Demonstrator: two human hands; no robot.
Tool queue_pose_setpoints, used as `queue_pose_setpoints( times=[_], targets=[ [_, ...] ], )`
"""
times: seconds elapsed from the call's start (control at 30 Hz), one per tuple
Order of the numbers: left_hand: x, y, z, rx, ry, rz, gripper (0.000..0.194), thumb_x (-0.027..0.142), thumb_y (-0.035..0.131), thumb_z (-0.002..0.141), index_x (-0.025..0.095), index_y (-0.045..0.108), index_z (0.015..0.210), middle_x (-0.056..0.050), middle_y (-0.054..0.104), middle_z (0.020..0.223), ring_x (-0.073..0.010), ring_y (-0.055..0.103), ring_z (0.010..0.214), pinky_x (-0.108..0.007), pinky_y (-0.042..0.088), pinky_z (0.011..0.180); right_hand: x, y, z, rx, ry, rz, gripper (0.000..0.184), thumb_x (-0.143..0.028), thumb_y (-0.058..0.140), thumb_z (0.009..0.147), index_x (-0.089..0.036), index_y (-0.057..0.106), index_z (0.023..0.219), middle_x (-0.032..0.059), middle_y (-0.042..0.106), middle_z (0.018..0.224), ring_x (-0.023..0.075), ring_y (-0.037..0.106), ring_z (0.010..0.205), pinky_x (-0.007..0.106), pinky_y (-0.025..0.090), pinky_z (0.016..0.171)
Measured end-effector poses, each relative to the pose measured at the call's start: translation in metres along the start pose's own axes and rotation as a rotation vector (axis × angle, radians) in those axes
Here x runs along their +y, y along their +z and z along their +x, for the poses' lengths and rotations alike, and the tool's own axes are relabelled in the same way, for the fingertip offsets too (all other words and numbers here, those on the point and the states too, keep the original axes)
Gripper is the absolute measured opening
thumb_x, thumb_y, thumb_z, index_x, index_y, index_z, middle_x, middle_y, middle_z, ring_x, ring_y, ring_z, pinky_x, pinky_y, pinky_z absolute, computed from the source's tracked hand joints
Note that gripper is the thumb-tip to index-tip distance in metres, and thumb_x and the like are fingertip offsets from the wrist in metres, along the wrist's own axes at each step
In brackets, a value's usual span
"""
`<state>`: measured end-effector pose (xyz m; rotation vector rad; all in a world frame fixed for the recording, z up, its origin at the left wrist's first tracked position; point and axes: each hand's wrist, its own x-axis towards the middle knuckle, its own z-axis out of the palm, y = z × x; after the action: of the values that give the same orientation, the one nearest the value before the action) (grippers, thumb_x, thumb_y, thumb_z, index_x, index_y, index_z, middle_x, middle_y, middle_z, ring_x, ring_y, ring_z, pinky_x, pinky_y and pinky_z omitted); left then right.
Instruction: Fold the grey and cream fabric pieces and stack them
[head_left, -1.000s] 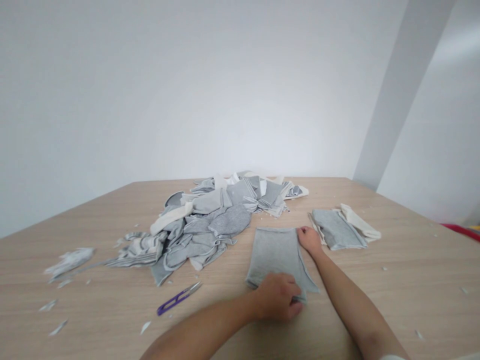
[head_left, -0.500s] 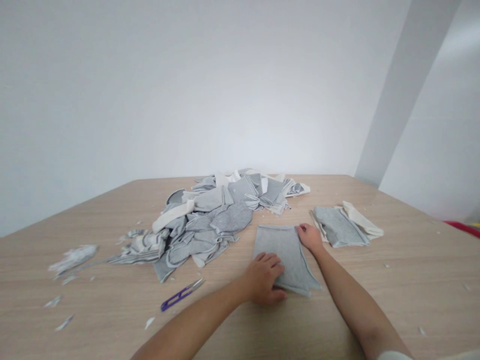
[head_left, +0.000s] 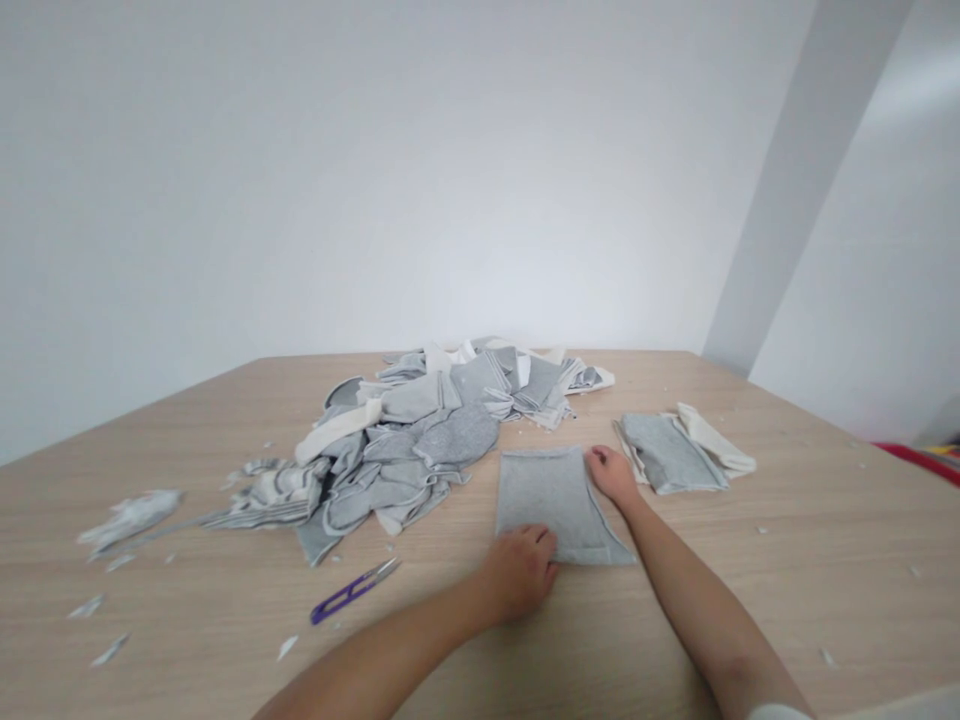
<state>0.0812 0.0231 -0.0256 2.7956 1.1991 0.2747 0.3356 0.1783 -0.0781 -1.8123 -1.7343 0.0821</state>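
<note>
A grey fabric piece (head_left: 551, 495) lies nearly flat on the table in front of me, its right side curving outward toward the near corner. My left hand (head_left: 521, 572) is at its near left edge, fingers curled over the cloth and closed on it; the thumb is partly hidden. At the far right corner, my right hand (head_left: 611, 474) pinches the edge with bent fingers. Left of my left forearm rest purple thread snips (head_left: 352, 592), touched by neither hand.
A large heap of grey, white and striped fabric pieces (head_left: 420, 440) spreads across the table (head_left: 810, 570) at the back left. Right of my right hand lies a smaller stack of grey and cream pieces (head_left: 667, 455). White scraps (head_left: 131, 518) are scattered at the left.
My left hand has slid from the middle of the fabric down to its near left edge. The near edge now lies flatter and straighter. My right hand stays at the far right corner.
</note>
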Motion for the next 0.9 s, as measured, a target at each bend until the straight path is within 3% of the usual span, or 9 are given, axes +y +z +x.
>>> queue_pose_setpoints(
  times=[0.17, 0.3, 0.37, 0.47, 0.6, 0.73, 0.9],
  targets=[
    [-0.002, -0.007, -0.006, -0.056, 0.001, 0.146, 0.021, 0.022, 0.042, 0.084, 0.016, 0.059, 0.097, -0.012, 0.061, 0.101, -0.0248, 0.056, 0.094, -0.036, 0.048, 0.075, -0.005, -0.005, -0.005, -0.012, -0.044, -0.017, 0.044, -0.041, 0.034, 0.09, -0.015, 0.065, 0.108, 0.0125, 0.068, 0.103, 0.0219, 0.061, 0.097, 0.032, 0.04, 0.088],
    [0.0, -0.008, -0.008, -0.099, 0.062, 0.255, 0.022, 0.016, 0.04, 0.084, 0.014, 0.06, 0.089, -0.013, 0.063, 0.093, -0.0248, 0.059, 0.087, -0.036, 0.049, 0.069, -0.023, -0.014, -0.01, -0.046, -0.163, -0.024, 0.04, -0.042, 0.04, 0.089, -0.018, 0.063, 0.112, 0.011, 0.062, 0.118, 0.0244, 0.05, 0.117, 0.04, 0.027, 0.102],
    [0.004, -0.011, -0.011, -0.121, 0.082, 0.279, 0.021, 0.016, 0.04, 0.084, 0.013, 0.061, 0.089, -0.013, 0.063, 0.091, -0.0245, 0.06, 0.083, -0.036, 0.049, 0.067, -0.039, -0.018, -0.013, -0.123, -0.297, -0.014, 0.039, -0.043, 0.041, 0.09, -0.02, 0.062, 0.113, 0.0093, 0.06, 0.123, 0.0239, 0.045, 0.122, 0.041, 0.026, 0.103],
    [0.013, -0.024, -0.021, -0.131, 0.091, 0.283, 0.02, 0.018, 0.043, 0.082, 0.013, 0.06, 0.091, -0.013, 0.064, 0.09, -0.0246, 0.062, 0.078, -0.038, 0.05, 0.066, -0.061, -0.024, -0.023, -0.292, -0.503, 0.018, 0.04, -0.045, 0.037, 0.092, -0.02, 0.063, 0.11, 0.0097, 0.063, 0.116, 0.0215, 0.051, 0.114, 0.035, 0.033, 0.097],
    [0.019, -0.061, -0.029, -0.136, 0.072, 0.262, 0.023, 0.029, 0.046, 0.08, 0.015, 0.061, 0.091, -0.011, 0.066, 0.09, -0.0268, 0.064, 0.075, -0.039, 0.05, 0.063, -0.077, -0.03, -0.043, -0.461, -0.614, 0.07, 0.042, -0.049, 0.036, 0.091, -0.02, 0.067, 0.094, 0.0072, 0.068, 0.098, 0.0204, 0.059, 0.095, 0.033, 0.038, 0.088],
    [0.002, -0.098, -0.007, -0.153, 0.009, 0.263, 0.023, 0.029, 0.045, 0.077, 0.018, 0.065, 0.082, -0.01, 0.069, 0.083, -0.0264, 0.065, 0.076, -0.036, 0.049, 0.064, -0.07, -0.032, -0.052, -0.533, -0.537, 0.326, 0.056, -0.054, 0.026, 0.092, -0.018, 0.068, 0.09, 0.0068, 0.069, 0.093, 0.0202, 0.061, 0.086, 0.033, 0.042, 0.083],
    [-0.047, -0.107, 0.059, -0.077, -0.137, 0.048, 0.015, 0.027, 0.056, 0.069, 0.018, 0.067, 0.072, -0.005, 0.069, 0.076, -0.0204, 0.064, 0.075, -0.028, 0.048, 0.068, -0.048, -0.028, -0.048, -0.364, -0.144, 0.685, 0.073, -0.064, 0.016, 0.089, -0.013, 0.069, 0.098, 0.0107, 0.07, 0.1, 0.023, 0.062, 0.095, 0.037, 0.044, 0.088]
  ],
)
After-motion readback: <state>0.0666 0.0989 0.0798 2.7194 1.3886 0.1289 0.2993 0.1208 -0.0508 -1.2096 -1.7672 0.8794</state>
